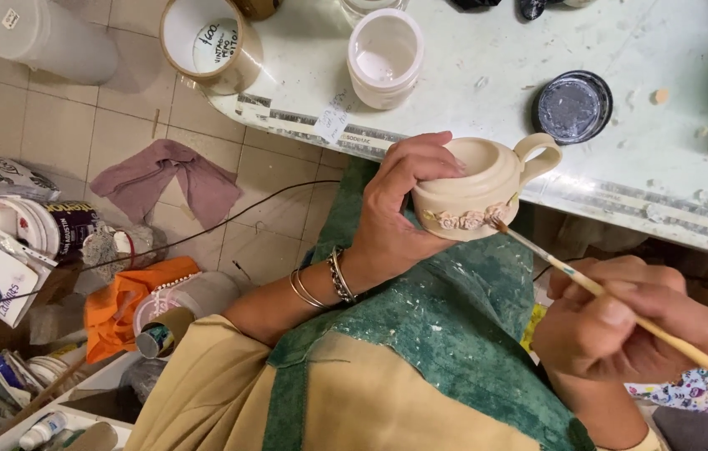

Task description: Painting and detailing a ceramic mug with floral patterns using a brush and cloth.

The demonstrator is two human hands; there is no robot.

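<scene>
1. The left hand [400, 205] is gripping a cream ceramic cup [475, 188], fingers curled over the rim, thumb under the body.
2. The cup is tilting on its side above the green apron [454, 326], its loop handle [537, 156] pointing away from the left hand.
3. The right hand [621, 321] is pinching a thin paintbrush [613, 302] in closed fingers.
4. The brush tip is touching the rose relief band [464, 220] on the cup wall, just beyond the left thumb.
5. An open white jar [384, 57] and a dark lid [572, 106] are sitting on the table [487, 75] beyond both hands.
</scene>
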